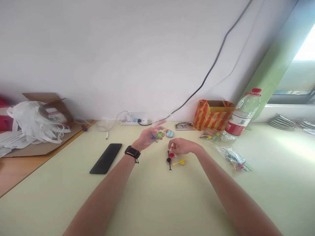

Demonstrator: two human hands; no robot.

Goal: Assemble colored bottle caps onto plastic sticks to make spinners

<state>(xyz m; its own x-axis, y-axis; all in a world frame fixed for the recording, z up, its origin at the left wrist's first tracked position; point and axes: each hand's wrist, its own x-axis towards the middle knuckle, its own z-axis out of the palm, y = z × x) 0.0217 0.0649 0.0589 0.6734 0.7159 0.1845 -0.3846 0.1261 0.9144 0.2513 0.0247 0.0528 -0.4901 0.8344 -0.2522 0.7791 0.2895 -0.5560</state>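
My left hand (147, 137), with a black watch on its wrist, holds small plastic arrow spinners. A green arrow spinner (159, 135) and a blue arrow spinner (153, 136) show at its fingers. My right hand (181, 145) has its fingers closed on a red arrow spinner (171, 155) low over the table. Close by on the tabletop are a black arrow spinner (168, 160) and a yellow arrow spinner (182, 162). Just behind the hands sits a small round tin (169, 133). The right fingertips are partly hidden.
A black phone (106, 158) lies left of my arms. Behind are a power strip (134, 122), glasses (184, 125) and a striped bag (211, 114). To the right stand a large bottle (242, 116) and a plastic packet of colourful parts (235, 159). White straps (31, 121) fill the far left.
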